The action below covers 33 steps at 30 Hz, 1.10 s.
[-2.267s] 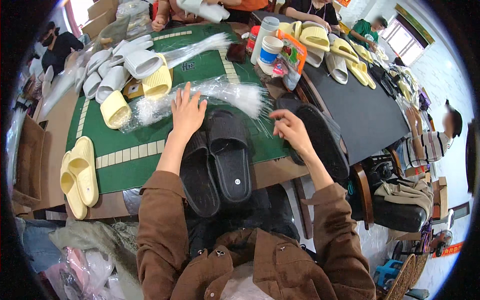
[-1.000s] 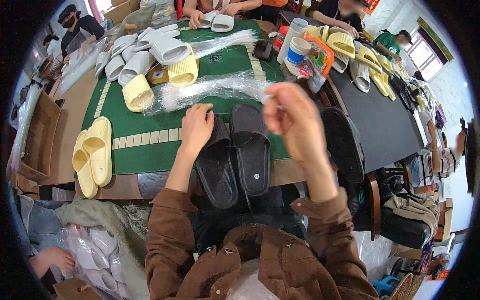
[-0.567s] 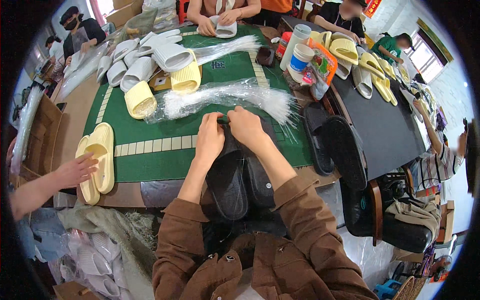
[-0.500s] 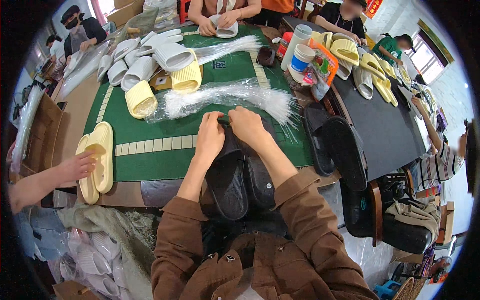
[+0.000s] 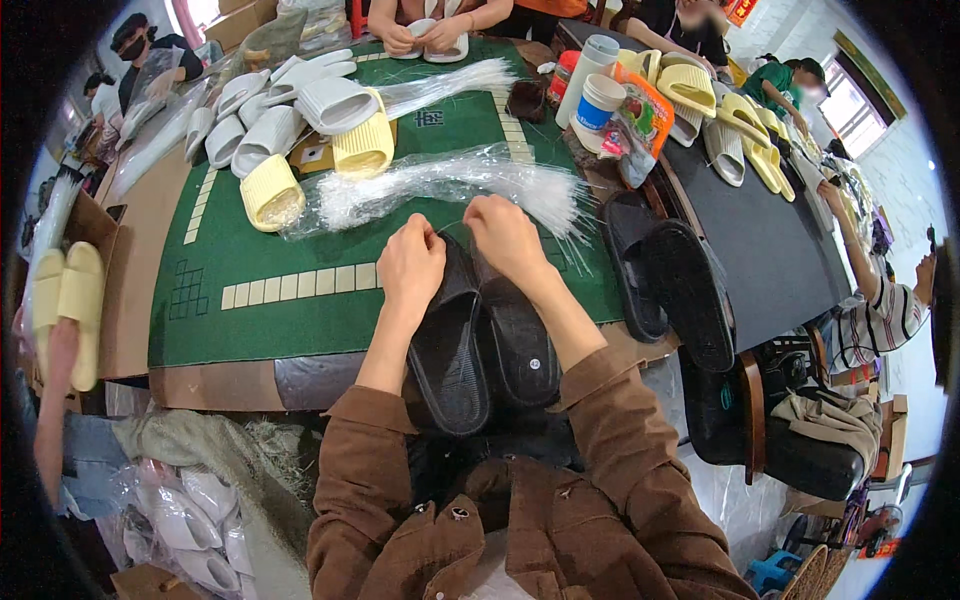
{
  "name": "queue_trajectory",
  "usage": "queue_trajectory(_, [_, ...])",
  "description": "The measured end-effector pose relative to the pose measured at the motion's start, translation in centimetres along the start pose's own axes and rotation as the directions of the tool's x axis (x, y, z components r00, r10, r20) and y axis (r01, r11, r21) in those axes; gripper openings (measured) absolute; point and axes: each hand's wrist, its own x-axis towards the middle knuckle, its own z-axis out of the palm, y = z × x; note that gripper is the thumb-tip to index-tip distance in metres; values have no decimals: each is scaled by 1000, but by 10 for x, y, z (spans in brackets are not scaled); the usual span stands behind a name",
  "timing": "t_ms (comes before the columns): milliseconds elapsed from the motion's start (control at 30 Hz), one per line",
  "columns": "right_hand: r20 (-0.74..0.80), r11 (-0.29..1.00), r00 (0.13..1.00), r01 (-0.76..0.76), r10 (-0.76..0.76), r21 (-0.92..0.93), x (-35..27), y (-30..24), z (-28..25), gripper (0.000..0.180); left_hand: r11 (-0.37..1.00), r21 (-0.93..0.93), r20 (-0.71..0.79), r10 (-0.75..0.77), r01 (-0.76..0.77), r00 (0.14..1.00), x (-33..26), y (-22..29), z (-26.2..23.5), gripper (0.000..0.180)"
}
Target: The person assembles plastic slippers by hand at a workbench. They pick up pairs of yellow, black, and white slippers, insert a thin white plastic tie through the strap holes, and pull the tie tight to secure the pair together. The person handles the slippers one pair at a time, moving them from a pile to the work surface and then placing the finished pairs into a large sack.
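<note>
My left hand [image 5: 412,262] and my right hand [image 5: 507,240] are closed in pinches over the far ends of a pair of black slide sandals. A thin clear strand, faintly visible, runs between my fingertips. The left black slide [image 5: 450,360] and the right black slide [image 5: 522,345] lie side by side at the table's near edge, soles down, toe straps partly under my hands. Just beyond my hands lies a bundle of thin clear plastic strands [image 5: 450,190] in a clear bag.
Grey slides [image 5: 270,140] and yellow slides [image 5: 272,193] are heaped at the far left. More black slides [image 5: 690,290], a white tub [image 5: 598,105] and an orange packet [image 5: 645,115] are at the right. At the left, a co-worker's hand holds yellow slides [image 5: 82,300] by a carton.
My hands have drawn slightly apart, the strand between them. The co-worker at left has carried the yellow slides off the table toward the carton.
</note>
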Motion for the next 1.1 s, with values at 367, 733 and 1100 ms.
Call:
queue_trajectory(367, [-63, 980, 984, 175, -169, 95, -5, -14, -4, 10, 902, 37, -244, 426, -430, 871, 1, 0, 5, 6])
queue_trajectory(733, [-238, 996, 971, 7, 14, 91, -13, -8, 0, 6, 967, -12, -224, 244, -253, 944, -12, 9, -1, 9])
queue_trajectory(1100, [-300, 992, 953, 84, -53, 90, -19, -5, -22, 10, 909, -117, -192, 374, -399, 908, -9, 15, -1, 10])
